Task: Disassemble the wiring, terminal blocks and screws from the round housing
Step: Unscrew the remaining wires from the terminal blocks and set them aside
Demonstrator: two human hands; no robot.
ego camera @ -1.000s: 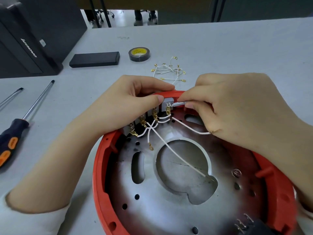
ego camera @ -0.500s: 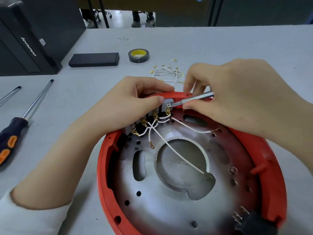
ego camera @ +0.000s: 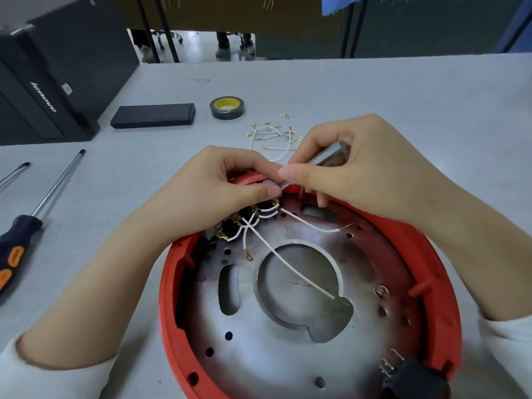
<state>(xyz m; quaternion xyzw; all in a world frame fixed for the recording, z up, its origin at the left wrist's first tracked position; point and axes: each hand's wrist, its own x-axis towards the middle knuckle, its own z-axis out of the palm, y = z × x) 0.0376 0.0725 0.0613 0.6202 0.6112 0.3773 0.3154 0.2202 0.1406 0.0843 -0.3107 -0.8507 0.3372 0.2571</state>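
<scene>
1. A round housing (ego camera: 172, 312) with a red rim and a grey metal plate inside lies on the grey table (ego camera: 374, 90) at its near edge, between the person's two forearms.
2. The left hand (ego camera: 218, 197) reaches over the housing's far-left rim, fingers and thumb curled round a terminal block (ego camera: 270, 182) that sits just inside the rim.
3. The right hand (ego camera: 359, 174) comes in from the right, above the far rim, and pinches a slim metal tool (ego camera: 325, 155) between thumb and fingers; the tool's tip meets the terminal block right beside the left thumb.
4. White wires (ego camera: 299, 276) with gold terminals fan out from below the left hand across the metal plate; one long wire runs to the keyhole cut-out in the plate's middle, another curves away under the right hand.
5. A loose bundle of removed wires (ego camera: 273, 133) lies on the table just beyond both hands, toward the far edge.
6. A roll of black tape (ego camera: 227, 108) and a flat black box (ego camera: 152, 115) lie farther back, left of the bundle.
7. A screwdriver (ego camera: 34, 214) with a black and orange handle lies near the left edge of the table, well apart from the housing, with a second metal shaft (ego camera: 14, 172) beside it.
8. A black connector (ego camera: 411, 378) with metal pins sits at the housing's near-right rim.
</scene>
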